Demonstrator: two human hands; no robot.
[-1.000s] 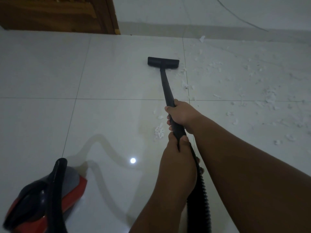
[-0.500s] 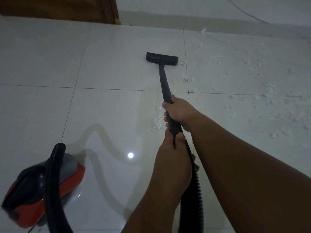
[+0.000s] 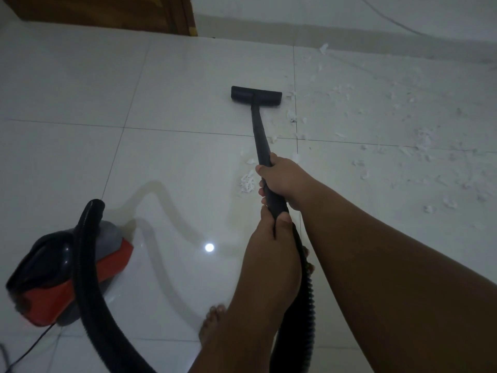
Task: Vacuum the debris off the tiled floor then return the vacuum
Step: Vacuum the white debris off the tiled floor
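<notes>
A black vacuum wand (image 3: 260, 130) runs from my hands out to its flat floor head (image 3: 256, 96), which rests on the white tiles left of a grout line. My right hand (image 3: 285, 179) grips the wand higher up; my left hand (image 3: 271, 246) is closed around it just below, where the ribbed hose (image 3: 306, 297) begins. White paper debris (image 3: 419, 146) is scattered over the tiles to the right, with a small clump (image 3: 247, 183) beside my right hand. The red, grey and black vacuum body (image 3: 64, 275) sits at the lower left, its hose (image 3: 86, 278) arching over it.
A wooden door frame (image 3: 185, 14) stands at the far left against the wall. A thin cable (image 3: 387, 20) runs along the wall's base at the far right. The vacuum's power cord (image 3: 27, 354) trails at the bottom left. My bare foot (image 3: 212, 327) is beneath my left arm.
The view has tilted down slightly, bringing the vacuum body and my foot more into sight. Both hands keep the same grip, and the floor head stays at about the same spot.
</notes>
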